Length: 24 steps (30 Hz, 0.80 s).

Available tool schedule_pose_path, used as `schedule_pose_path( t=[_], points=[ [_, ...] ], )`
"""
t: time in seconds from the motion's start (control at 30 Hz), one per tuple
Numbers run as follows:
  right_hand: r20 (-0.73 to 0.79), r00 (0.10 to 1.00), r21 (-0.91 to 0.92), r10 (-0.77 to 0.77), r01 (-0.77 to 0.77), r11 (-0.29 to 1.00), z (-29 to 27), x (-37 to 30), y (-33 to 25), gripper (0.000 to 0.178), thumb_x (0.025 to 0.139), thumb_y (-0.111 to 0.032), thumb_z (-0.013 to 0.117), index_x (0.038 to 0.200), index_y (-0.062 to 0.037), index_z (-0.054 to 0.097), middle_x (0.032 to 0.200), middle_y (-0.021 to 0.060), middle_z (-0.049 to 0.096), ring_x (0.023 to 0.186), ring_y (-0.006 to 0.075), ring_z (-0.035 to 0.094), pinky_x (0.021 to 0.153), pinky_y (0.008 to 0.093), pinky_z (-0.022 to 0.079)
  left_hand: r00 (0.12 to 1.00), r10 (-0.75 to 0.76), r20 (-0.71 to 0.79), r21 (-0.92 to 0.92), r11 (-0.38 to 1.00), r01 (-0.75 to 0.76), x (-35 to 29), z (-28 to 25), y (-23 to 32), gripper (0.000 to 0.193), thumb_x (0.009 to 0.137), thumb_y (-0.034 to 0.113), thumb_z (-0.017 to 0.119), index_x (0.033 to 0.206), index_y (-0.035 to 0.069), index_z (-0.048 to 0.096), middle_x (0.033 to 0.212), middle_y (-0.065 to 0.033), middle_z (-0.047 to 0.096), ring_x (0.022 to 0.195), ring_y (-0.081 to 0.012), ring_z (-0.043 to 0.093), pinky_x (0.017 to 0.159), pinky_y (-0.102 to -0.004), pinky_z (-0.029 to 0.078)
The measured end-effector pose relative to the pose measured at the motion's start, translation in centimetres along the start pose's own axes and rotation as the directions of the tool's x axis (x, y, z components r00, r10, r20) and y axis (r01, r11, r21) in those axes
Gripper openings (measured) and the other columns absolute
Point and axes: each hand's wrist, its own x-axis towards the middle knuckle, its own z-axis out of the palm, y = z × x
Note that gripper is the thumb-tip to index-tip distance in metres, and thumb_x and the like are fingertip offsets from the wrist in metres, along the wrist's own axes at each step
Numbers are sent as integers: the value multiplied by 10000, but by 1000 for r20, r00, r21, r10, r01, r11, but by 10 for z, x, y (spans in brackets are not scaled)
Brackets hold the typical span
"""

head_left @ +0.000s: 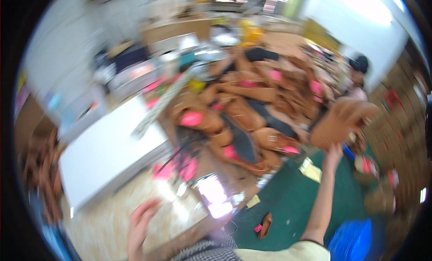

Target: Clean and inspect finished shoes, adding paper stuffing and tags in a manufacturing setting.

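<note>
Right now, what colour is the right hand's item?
Tan-brown: the held item, blurred, shows in the head view.

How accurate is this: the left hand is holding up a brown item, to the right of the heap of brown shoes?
Wrong hand: the head view shows the right hand holding up the brown item, to the right of the heap of brown shoes.
</note>
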Motion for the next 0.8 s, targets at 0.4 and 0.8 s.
schedule_pose_path(
  t=[0.4,0.8],
  points=[
    [974,1,-166,225,-670,724,131,-461,-138,384,917,-17,577,1295,42,542,1303,95,558,1189,186,536,1014,296,416,970,106,-217,-420,887,-191,-99,-1,-55,564,917,176,673,1387,-13,426,1291,-107,584,1169,-185,564,1007,-342,472],
    [973,-208,111,-101,34,993,200,-547,-137,339,953,-205,505,1219,-14,594,783,145,646,722,268,627,675,384,503,703,-205,-681,-423,894,-150,-144,-85,-198,588,994,292,524,1472,-1,345,1458,-145,424,1311,-228,427,1089,-322,335]
  ],
)
